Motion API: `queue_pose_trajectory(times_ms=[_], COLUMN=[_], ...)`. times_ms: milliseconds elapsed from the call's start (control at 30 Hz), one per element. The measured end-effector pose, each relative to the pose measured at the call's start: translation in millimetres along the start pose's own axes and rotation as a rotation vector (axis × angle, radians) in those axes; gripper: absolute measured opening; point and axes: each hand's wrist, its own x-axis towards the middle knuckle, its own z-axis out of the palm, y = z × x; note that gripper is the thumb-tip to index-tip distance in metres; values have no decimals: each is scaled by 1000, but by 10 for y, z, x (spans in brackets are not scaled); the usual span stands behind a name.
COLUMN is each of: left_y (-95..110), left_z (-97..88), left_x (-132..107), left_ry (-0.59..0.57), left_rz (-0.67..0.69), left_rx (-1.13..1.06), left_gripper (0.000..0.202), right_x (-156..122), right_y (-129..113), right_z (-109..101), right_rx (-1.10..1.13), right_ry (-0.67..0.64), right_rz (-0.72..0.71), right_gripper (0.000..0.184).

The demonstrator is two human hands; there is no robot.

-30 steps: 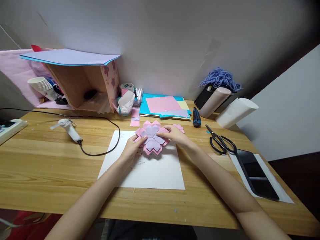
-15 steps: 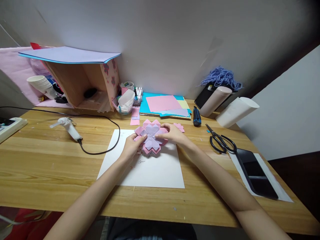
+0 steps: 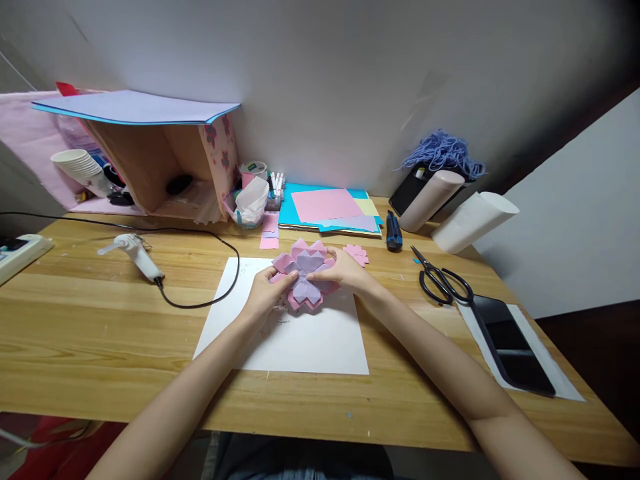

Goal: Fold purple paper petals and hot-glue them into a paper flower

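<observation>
Between my hands is a folded paper flower [image 3: 306,288], with lilac heart-shaped petals layered over pink ones. My left hand [image 3: 266,291] grips its left side, the thumb pressed on a lilac petal near the centre. From the right, my right hand [image 3: 345,269] holds the opposite side, its thumb also near the centre. The fingers behind the flower are mostly hidden. Below it lies a white sheet of paper [image 3: 305,350] with small dark marks, partly covered by the flower and my left hand.
A hot glue gun [image 3: 137,257] with a black cord lies left. Black-handled scissors [image 3: 440,277], a box cutter [image 3: 394,232] and a phone [image 3: 510,343] lie right. Behind are coloured papers [image 3: 325,205], small pink paper pieces [image 3: 356,254], a cardboard box [image 3: 220,163] and paper rolls [image 3: 475,222].
The flower has shifted and turned very slightly between my hands, its lower petals moving a little to the right. Both hands keep their hold, and the view has tilted slightly.
</observation>
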Motion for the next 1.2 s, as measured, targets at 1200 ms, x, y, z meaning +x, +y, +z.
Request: queue_pose_trajectory(times_ms=[1200], left_y=[-55], left_z=[118], left_x=[-65], left_ry=[-81], left_rz=[-40], left_rx=[-107], left_gripper=[39], right_x=[-11], right_y=[6], right_z=[-71], right_rx=[197], right_ry=[-248], right_rz=[130], right_gripper=[36])
